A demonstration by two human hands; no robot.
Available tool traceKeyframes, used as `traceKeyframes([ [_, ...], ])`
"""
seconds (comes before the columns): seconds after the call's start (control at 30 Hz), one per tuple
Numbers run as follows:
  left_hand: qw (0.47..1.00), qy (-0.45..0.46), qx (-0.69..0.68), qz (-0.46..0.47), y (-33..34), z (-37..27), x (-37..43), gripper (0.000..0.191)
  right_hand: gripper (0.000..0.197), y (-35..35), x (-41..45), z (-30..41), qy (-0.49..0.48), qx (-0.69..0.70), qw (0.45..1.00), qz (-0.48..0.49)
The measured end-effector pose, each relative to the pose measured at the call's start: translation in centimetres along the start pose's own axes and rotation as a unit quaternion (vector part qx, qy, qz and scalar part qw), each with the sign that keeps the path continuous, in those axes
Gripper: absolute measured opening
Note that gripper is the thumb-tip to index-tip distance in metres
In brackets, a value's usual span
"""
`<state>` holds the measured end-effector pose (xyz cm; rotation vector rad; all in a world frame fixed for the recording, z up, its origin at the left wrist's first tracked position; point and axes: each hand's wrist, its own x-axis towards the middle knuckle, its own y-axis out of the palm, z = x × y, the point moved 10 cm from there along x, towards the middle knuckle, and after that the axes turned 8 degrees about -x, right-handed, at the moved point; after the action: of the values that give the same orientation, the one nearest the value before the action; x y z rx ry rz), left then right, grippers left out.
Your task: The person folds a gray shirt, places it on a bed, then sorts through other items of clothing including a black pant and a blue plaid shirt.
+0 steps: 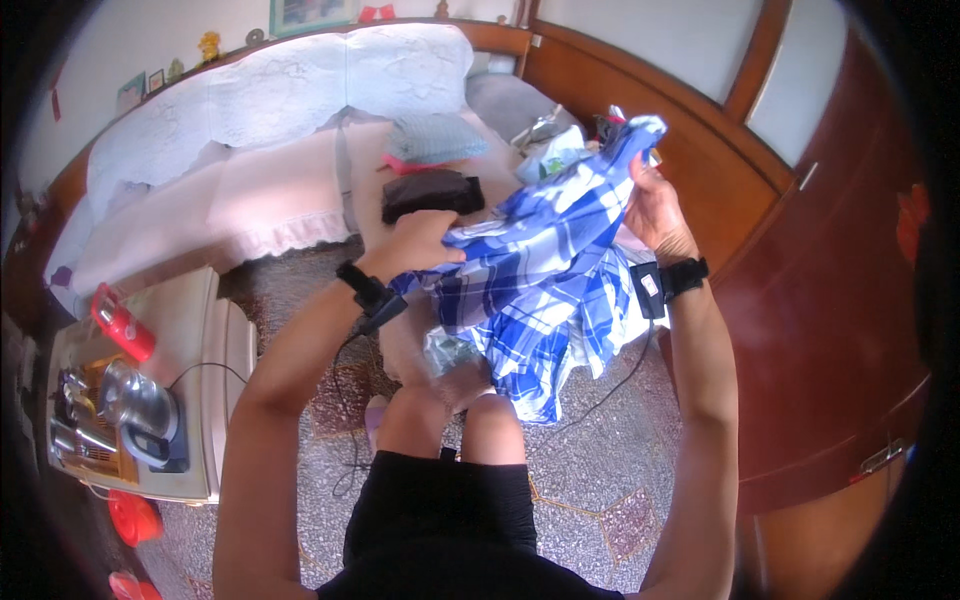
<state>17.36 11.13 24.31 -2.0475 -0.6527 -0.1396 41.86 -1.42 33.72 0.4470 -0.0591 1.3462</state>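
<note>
Stretched between my two hands is a blue and white plaid cloth garment (536, 259), its lower folds hanging towards the floor in front of my knees. My left hand (424, 240) grips its left edge, fingers closed on the fabric. Higher up at the right, my right hand (656, 206) holds the bunched upper end between thumb and fingers. A dark folded cloth item (429, 195) lies on the sofa just beyond my left hand. Behind it rests a grey-blue folded textile (435, 140) on something pink. Each wrist wears a black strap with a small device and a cable.
A sofa with pink covers (281, 195) runs across the back, with plastic bags (555, 154) at its right end. On the left, a low table (184, 300) bears a red bottle (124, 322) and a glass kettle (139, 397). A dark red wooden surface (810, 360) stands at right.
</note>
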Motion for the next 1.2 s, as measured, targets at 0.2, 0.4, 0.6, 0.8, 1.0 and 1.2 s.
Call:
traceKeyframes([
  [0.2, 0.984, 0.006, -0.085, -0.158, 2.3, -2.8, 2.3, 0.03, 0.085, -22.3, -3.9, 1.1, 0.106, -0.532, 0.736, -0.406],
  [0.4, 0.969, 0.078, -0.176, -0.154, 3.2, -6.4, 0.7, 0.02, 0.047, 1.7, -6.0, -5.8, -0.019, -0.456, 0.887, 0.069],
  [0.6, 0.958, 0.206, -0.141, -0.142, 4.8, -11.5, -1.1, 0.02, 0.03, 5.5, -8.3, -7.4, -0.043, -0.576, 0.808, 0.117],
  [0.8, 0.978, 0.035, -0.072, -0.191, 4.9, -5.4, -3.0, 0.031, 0.019, 0.9, -11.7, -3.7, -0.038, -0.45, 0.891, 0.049],
  [1.0, 0.95, 0.06, 0.05, -0.302, 2.9, -3.7, -3.9, 0.028, 0.02, -4.2, -15.5, 1.6, -0.11, -0.414, 0.903, -0.03],
  [1.2, 0.947, -0.018, -0.033, -0.319, 1.0, 1.4, -5.4, 0.019, 0.024, -11.7, -17.1, 4.5, -0.123, -0.323, 0.924, -0.161],
])
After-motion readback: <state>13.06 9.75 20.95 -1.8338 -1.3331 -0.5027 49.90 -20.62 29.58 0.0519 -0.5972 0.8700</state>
